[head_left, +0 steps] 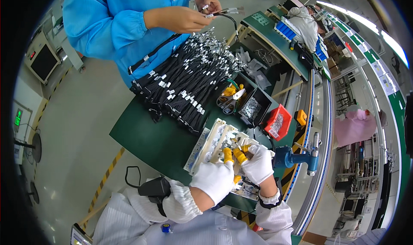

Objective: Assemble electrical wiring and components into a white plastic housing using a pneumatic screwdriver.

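On the green table in front of me lies a cream plastic housing (219, 135) with ribs and metal parts in it. My left hand (214, 179), in a white glove with yellow finger covers, grips it from the near side, its fingers curled over the middle. Close beside it, my right hand (257, 163) is gloved alike and bends down with its covered fingertips pinched together over the housing. Whatever sits between those fingertips is too small and hidden to make out. Toward the left, the housing's edge has pale bluish round parts (196, 152).
A large pile of black cable harnesses (185, 81) covers the table's far side. Behind it a person in blue (116, 34) holds cable ends. Scissors (232, 99), a black bin (251, 109) and a red bin of small metal parts (278, 123) stand beyond the housing. A blue clamp (297, 158) stands at right.
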Demonstrator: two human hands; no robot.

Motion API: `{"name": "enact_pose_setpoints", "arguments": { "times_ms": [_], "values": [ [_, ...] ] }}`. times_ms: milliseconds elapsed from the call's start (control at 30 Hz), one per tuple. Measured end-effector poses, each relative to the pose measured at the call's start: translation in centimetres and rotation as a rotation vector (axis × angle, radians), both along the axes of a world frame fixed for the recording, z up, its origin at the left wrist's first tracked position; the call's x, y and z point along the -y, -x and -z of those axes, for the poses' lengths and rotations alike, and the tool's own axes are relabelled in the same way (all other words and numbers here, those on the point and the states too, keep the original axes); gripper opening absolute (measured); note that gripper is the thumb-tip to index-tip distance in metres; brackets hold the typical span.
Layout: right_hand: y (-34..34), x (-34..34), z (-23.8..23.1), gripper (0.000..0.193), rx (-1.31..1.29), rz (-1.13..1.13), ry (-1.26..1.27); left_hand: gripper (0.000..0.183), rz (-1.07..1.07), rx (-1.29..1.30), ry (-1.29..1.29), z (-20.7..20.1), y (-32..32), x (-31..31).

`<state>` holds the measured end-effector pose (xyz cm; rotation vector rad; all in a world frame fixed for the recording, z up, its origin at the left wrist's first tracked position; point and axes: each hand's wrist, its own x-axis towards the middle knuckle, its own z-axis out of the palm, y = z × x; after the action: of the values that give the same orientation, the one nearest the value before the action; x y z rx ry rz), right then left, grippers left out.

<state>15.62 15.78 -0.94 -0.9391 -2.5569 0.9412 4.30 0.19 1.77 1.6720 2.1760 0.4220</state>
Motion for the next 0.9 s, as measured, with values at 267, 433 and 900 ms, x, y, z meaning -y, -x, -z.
{"name": "enact_pose_setpoints", "arguments": {
  "times_ms": [267,433,900],
  "values": [
    [0.7,0.5,-0.8,0.02,0.048,-0.037,-0.149,0.019,-0.045,-0.163,-0.05,2.6,-1.8,-1.3],
    [0.0,0.4,0.0,0.021,0.063,-0.031,-0.224,0.02,-0.015,-0.191,-0.032,3.4,-2.1,-1.4],
    [0.2,0.7,-1.6,0.018,0.173,-0.039,-0.139,0.021,-0.054,-0.249,-0.059,3.4,-2.2,-1.2]
  ]
}}
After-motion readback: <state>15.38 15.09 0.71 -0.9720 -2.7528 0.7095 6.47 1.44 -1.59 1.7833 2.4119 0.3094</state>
